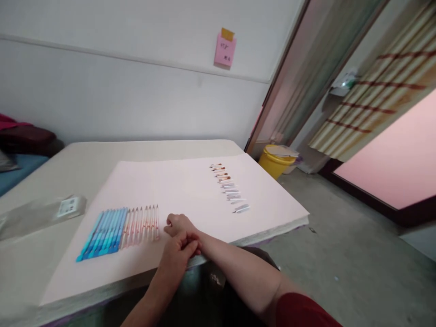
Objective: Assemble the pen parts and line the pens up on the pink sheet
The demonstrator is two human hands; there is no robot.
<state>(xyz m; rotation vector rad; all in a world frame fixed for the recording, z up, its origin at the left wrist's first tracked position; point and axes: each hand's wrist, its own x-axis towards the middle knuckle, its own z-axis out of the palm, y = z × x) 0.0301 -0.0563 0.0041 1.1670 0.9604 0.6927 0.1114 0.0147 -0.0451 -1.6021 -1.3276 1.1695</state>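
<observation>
You are clasping your right wrist (204, 240) with your left hand (177, 254) and resting your right hand (180, 223), loosely curled, beside the clear pens (144, 225), which are lying rowed on the white sheet (182, 181), looking light, stiff, slick and best pinched mid-barrel.

- The bare right hand (182, 222) curls its fingers under, so its palm is hidden.
- The bare left hand (177, 250) overlaps the right wrist, covering part of it.
- The handwriting on the pink paper note (220, 53) is too blurred to read.
- The white label (68, 207) on the clear plastic bag (37, 220) is illegible; the left edge cuts the bag off.
- The dark red sleeve (299, 313) runs out below.
- Markings on the slim grey-and-brown pens (243, 208) are too small to tell.
</observation>
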